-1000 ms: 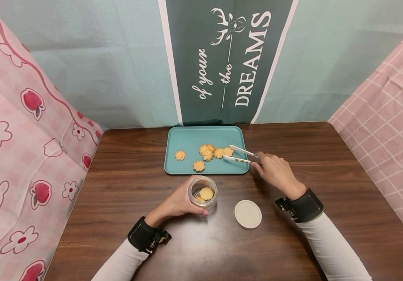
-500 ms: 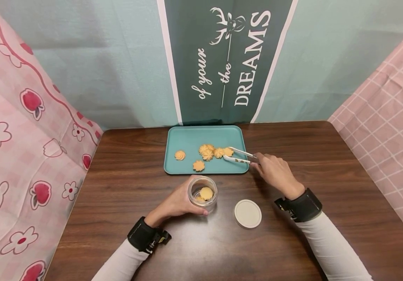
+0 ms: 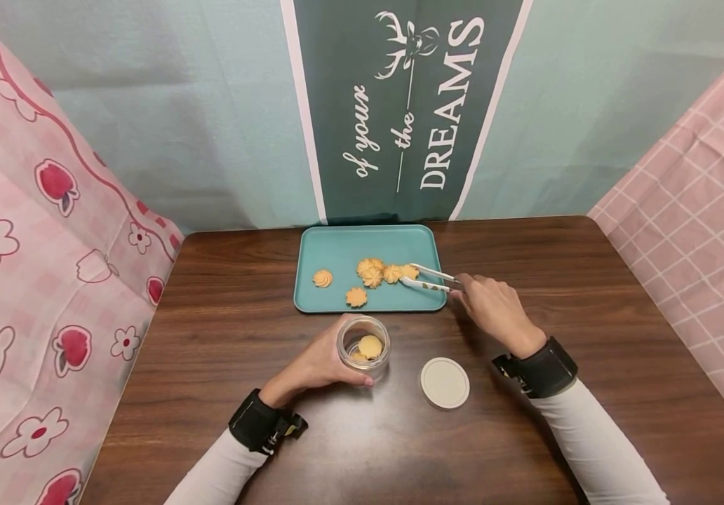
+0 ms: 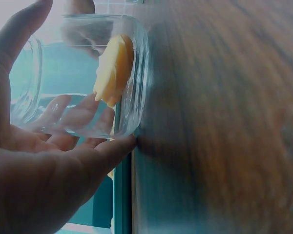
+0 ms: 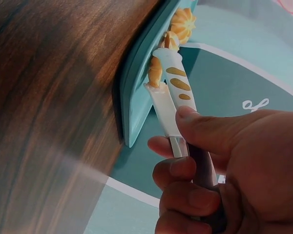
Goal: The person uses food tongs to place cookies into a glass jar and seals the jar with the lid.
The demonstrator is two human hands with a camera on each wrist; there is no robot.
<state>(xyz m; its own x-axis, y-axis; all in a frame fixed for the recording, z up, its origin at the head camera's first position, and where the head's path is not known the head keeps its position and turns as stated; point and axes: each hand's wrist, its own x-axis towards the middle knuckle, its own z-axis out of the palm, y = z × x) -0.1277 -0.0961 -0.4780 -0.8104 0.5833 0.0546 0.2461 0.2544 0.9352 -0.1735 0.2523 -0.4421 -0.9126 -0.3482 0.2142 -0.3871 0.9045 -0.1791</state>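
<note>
A pair of tongs (image 3: 433,278) is held by the right hand (image 3: 491,308), whose fingers (image 5: 185,168) are curled round the handles with the thumb pressed on top. The tips of the tongs are closed on a cookie (image 3: 410,271) at the right side of the teal tray (image 3: 337,245). Further cookies are seen on the tray to the left of that one. Just in front of the tray, a glass jar (image 3: 364,346) is gripped by the left hand (image 3: 320,363), the fingers wrapped round its side and the thumb laid along its base. Cookies are seen inside the jar. A round white lid (image 3: 445,383) lies on the wooden table (image 3: 589,294), in front of the tray and to the right of the jar.
</note>
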